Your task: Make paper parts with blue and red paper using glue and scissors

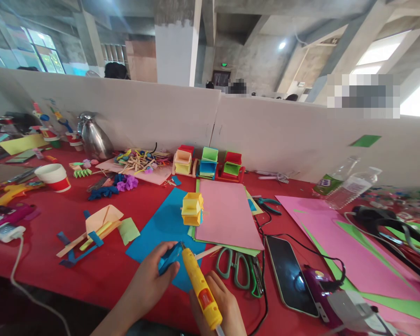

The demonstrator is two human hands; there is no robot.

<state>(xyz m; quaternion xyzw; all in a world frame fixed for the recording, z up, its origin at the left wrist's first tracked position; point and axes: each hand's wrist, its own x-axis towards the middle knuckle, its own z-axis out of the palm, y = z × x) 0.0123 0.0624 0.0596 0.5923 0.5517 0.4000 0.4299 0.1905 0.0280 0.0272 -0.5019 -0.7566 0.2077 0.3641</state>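
Observation:
My left hand (154,270) pinches a small folded piece of blue paper (171,259) above the table. In my right hand (219,298) is a yellow hot glue gun (200,284), its nozzle at the edge of the blue piece; whether they touch I cannot tell. Below both hands lies a blue paper sheet (150,238). A yellow folded-paper piece (192,208) stands just beyond, beside a stack topped with pink paper (227,210). Scissors with grey-green handles (233,268) and a green cutter (255,275) lie right of the glue gun.
A phone (290,275) and purple power strip (318,289) lie at the right, with black cables nearby. Three paper-and-stick models (208,163) stand by the partition (161,116). A paper cup (54,177), steel jug (93,135) and paper strips (91,233) are left. Plastic bottles (353,186) stand back right.

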